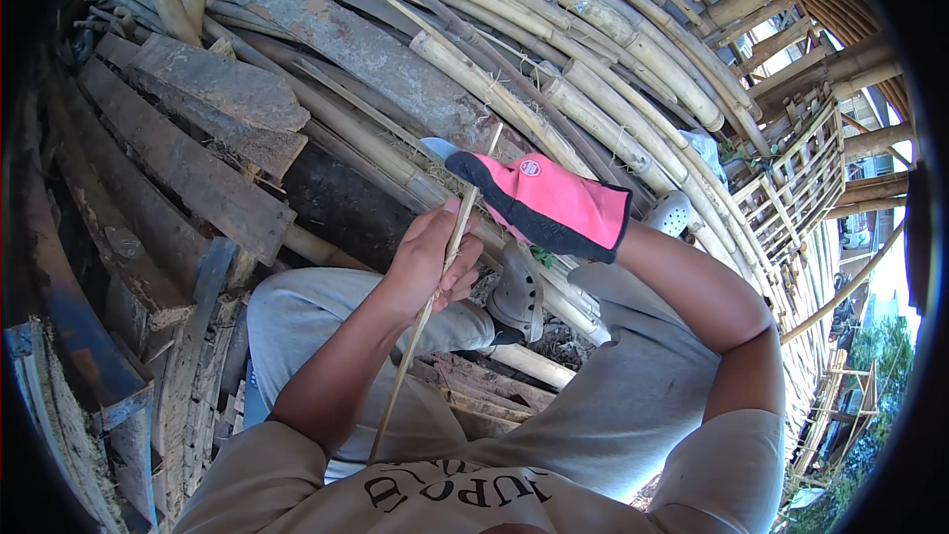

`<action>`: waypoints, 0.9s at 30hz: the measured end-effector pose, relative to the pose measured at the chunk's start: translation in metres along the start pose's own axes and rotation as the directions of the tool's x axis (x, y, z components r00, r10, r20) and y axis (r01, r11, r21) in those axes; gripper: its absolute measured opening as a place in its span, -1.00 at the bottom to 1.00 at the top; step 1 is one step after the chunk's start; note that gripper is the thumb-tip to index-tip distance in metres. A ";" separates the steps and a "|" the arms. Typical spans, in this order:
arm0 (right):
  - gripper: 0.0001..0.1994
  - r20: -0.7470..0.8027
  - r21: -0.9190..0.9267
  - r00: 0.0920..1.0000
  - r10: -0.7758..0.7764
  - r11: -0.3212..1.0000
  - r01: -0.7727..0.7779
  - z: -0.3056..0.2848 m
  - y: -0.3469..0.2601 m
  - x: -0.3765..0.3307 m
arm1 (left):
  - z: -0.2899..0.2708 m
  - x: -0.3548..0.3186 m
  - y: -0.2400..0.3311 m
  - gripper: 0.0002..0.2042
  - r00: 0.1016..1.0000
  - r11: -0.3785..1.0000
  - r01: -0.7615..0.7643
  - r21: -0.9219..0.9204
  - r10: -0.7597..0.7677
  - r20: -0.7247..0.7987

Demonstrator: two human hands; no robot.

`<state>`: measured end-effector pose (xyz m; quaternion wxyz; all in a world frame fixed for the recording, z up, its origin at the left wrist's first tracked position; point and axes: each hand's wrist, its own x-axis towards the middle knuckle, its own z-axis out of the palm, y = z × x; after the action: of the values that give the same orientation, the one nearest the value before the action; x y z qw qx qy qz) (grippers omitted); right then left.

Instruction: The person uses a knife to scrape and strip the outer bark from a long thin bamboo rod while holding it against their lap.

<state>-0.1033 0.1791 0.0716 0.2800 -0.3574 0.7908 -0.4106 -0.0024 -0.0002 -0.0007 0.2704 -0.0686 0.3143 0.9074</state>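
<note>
The bare left hand is closed around a thin bamboo strip slanting from the chest up past the gloved right hand, whose grip I cannot tell. Bamboo poles and weathered planks crowd ahead and left. A grey clog sits beneath; a bamboo frame borders the right.

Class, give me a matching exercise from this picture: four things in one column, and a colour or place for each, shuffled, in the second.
Things:
1. glove
2. thin strip
3. clog
4. planks

Descriptions:
A. grey, on the person's foot
B. pink and black, on the right hand
C. dark and weathered, at the left
D. pale and slender, in the left hand

Pairs: 1-B, 2-D, 3-A, 4-C
</note>
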 end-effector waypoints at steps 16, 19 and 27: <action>-0.70 0.061 0.035 0.978 0.201 0.979 -0.203 -0.009 0.015 0.019 | -0.010 0.000 0.007 -0.65 0.999 0.999 0.017 -0.046 -0.018 -0.039; -0.72 0.041 0.066 0.994 0.104 0.992 -0.107 0.006 0.038 0.013 | -0.002 0.000 0.005 -0.65 0.999 0.999 0.037 -0.038 -0.037 -0.013; -0.54 0.306 0.293 0.808 0.504 0.757 -0.584 -0.004 -0.007 0.023 | -0.008 0.003 0.002 -0.65 1.000 0.999 0.011 -0.047 -0.012 -0.016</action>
<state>-0.1179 0.1599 0.0761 0.5313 -0.0919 0.7337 -0.4135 -0.0060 -0.0048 -0.0064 0.2711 -0.0842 0.2946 0.9125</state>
